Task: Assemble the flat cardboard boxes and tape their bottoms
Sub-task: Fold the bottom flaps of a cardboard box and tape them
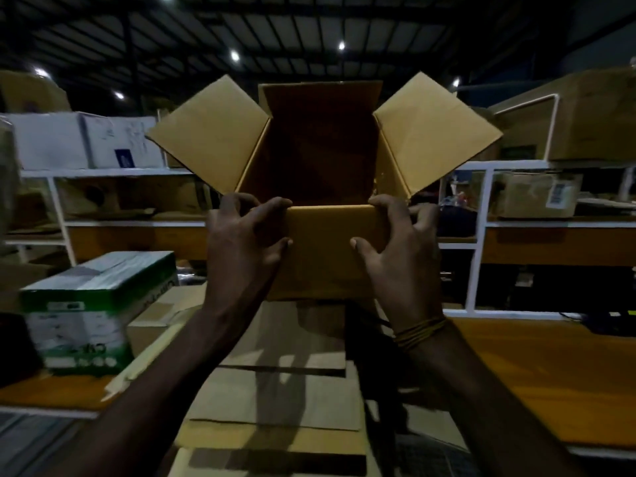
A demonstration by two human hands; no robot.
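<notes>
A brown cardboard box (323, 256) is held up in front of me at chest height, its open end facing me. Two side flaps spread out to the left and right and a far flap stands up at the back. My left hand (244, 235) grips the box's near left corner, fingers curled over the rim. My right hand (399, 249) grips the near right corner the same way, thumb on the front panel. Below the box lies a stack of flat cardboard boxes (282, 401). No tape is in view.
A green and white carton (89, 311) stands at the left on an orange table (557, 380). White metal shelves (481, 235) with brown and white boxes run behind. A dark object (13, 346) sits at the far left edge.
</notes>
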